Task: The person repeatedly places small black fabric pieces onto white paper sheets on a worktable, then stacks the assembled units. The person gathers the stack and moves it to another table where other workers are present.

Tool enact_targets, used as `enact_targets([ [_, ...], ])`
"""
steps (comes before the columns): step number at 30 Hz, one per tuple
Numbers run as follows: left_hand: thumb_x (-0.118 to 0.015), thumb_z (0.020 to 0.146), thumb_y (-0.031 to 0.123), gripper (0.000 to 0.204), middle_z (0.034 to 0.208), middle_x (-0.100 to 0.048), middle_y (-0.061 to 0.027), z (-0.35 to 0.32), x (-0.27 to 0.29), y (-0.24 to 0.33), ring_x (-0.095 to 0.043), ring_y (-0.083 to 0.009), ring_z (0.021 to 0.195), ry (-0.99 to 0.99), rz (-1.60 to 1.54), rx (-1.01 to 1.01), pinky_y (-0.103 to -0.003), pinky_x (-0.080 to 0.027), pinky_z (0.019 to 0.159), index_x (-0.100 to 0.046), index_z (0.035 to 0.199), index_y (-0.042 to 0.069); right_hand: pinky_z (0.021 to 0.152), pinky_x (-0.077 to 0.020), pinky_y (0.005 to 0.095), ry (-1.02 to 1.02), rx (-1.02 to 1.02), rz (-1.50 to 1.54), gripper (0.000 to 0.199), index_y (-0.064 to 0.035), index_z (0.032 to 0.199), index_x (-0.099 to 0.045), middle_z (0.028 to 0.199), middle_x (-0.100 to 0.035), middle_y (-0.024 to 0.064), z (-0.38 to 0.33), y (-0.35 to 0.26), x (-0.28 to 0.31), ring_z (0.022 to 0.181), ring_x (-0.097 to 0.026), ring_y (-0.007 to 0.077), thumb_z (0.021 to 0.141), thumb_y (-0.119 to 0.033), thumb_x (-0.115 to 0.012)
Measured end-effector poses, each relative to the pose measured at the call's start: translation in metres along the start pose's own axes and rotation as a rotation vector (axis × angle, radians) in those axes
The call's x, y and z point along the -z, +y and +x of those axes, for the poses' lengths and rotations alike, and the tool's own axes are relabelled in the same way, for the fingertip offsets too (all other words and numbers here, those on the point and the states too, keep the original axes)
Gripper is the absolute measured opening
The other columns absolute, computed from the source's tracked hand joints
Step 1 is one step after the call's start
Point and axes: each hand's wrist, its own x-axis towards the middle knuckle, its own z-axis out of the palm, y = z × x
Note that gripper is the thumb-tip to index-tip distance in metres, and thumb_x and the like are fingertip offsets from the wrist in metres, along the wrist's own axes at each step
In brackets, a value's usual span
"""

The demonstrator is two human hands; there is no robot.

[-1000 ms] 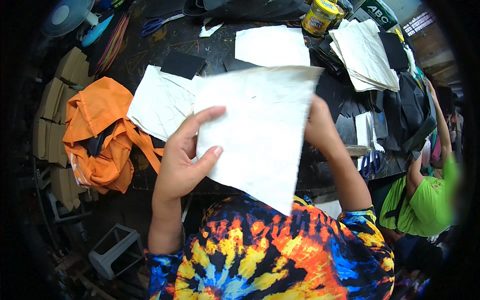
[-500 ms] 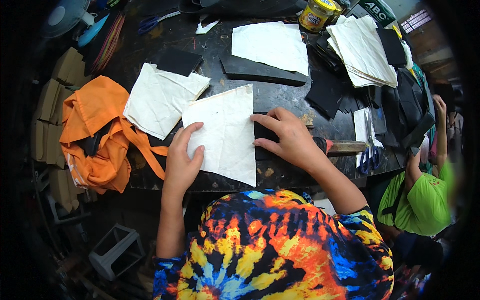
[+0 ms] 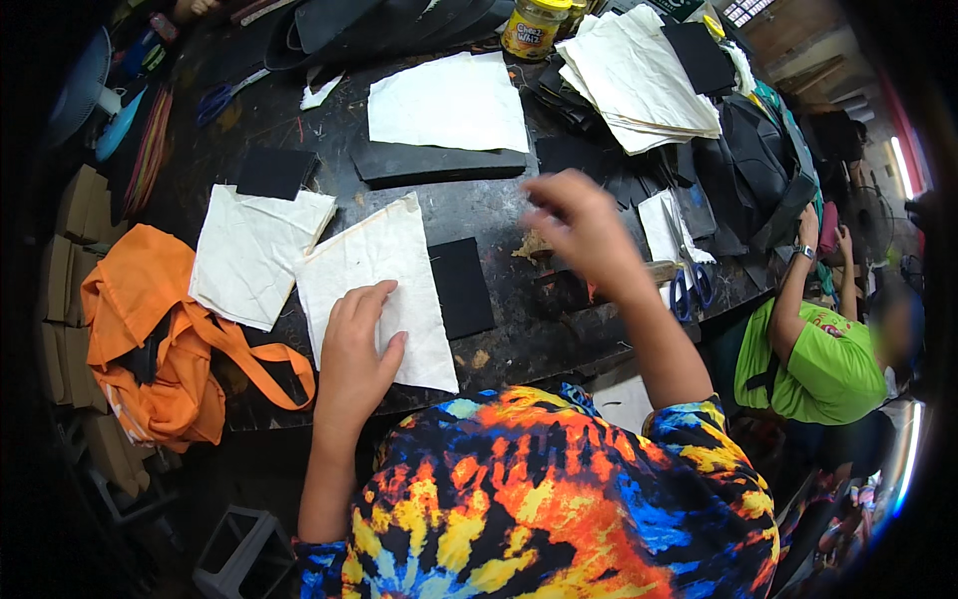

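My left hand (image 3: 354,344) lies on a white cloth piece (image 3: 389,265) near the table's front edge, its fingers spread and thumb apart. A black square of fabric (image 3: 463,288) sticks out along the cloth's right side. Raised over the table to the right, my right hand (image 3: 587,232) is smeared by motion, so whether its fingers hold anything cannot be made out. Beyond it, a second white cloth (image 3: 449,100) rests on a thick black slab (image 3: 439,168). Left of my left hand is another white cloth stack (image 3: 254,250), with a small black fabric square (image 3: 276,173) at its top edge.
An orange cloth bag (image 3: 160,329) hangs over the table's left edge. Blue-handled scissors (image 3: 689,290) lie at the right, another pair (image 3: 220,100) at the far left. White cloths (image 3: 639,85) are piled near a yellow-lidded jar (image 3: 534,28). A person in green (image 3: 813,359) works at right.
My right hand has let go of the white cloth's right edge and lifted away to the right, uncovering the black square. My left hand stays on the cloth. The view has shifted.
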Motion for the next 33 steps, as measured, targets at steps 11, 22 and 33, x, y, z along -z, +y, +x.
enact_targets([
  [11, -0.076, 0.080, -0.001, 0.059, 0.125, -0.062, -0.0156, -0.004, 0.000, -0.002, -0.061, -0.0319, 0.115, 0.001, 0.001, 0.009, -0.039, -0.050, 0.100, -0.059, 0.136, 0.003, 0.076, -0.0554, 0.0416, 0.303, -0.165, -0.415, 0.054, -0.0028, 0.120, -0.065, 0.095, -0.066, 0.0151, 0.015, 0.067, 0.021, 0.083, -0.067, 0.0293, 0.078, -0.025, -0.091],
  [22, -0.072, 0.084, 0.003, 0.056, 0.126, -0.061, -0.0185, -0.005, -0.001, -0.001, -0.057, -0.0381, 0.120, -0.007, -0.061, 0.033, -0.045, -0.046, 0.104, -0.058, 0.138, 0.001, 0.082, -0.0516, 0.0283, 0.148, -0.306, 0.311, 0.030, -0.0037, 0.118, -0.063, 0.102, -0.067, 0.0015, 0.018, 0.093, 0.028, 0.089, -0.065, 0.0129, 0.091, -0.007, -0.075],
  [33, -0.074, 0.084, 0.006, 0.050, 0.121, -0.061, -0.0176, -0.004, 0.001, -0.007, -0.057, -0.0365, 0.115, 0.014, 0.008, -0.044, -0.044, -0.047, 0.100, -0.062, 0.132, 0.000, 0.093, -0.0567, 0.0304, 0.193, -0.242, 0.869, 0.043, -0.0001, 0.143, -0.050, 0.119, -0.071, 0.0095, 0.006, 0.054, 0.035, 0.110, -0.070, 0.0170, 0.104, -0.011, -0.066],
])
